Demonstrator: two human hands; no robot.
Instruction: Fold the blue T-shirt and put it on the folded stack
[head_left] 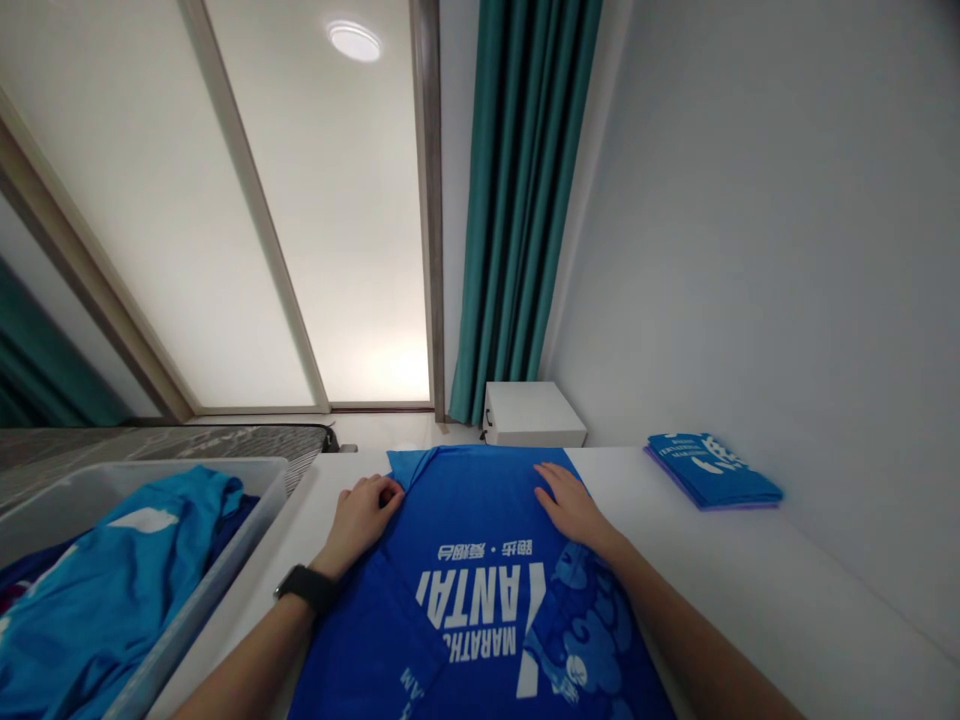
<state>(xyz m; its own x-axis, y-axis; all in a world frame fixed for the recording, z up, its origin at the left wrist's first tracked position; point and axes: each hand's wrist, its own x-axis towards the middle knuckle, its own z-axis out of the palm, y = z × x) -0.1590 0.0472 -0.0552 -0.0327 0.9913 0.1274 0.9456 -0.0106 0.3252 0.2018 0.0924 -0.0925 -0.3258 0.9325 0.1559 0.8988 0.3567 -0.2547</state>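
Glowing framed panels [337, 220] and a long teal curtain [525, 200]
A round light [354, 41] gleams on one panel; the curtain hangs beside a plain, pale wall [765, 240], with a small white cabinet [532, 410] near its foot.

Shirt [480, 500]: smooth, matt cloth
Bin [221, 580] left of shirt: smooth plastic
Table [727, 580] beneath shirt: smooth, matt

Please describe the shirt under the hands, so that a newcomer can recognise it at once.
Start with the white table and look at its middle. The blue shirt lies there, under the left hand and right hand. Unlike the folded stack and the clothes in the bin, it lies spread out with large white lettering.
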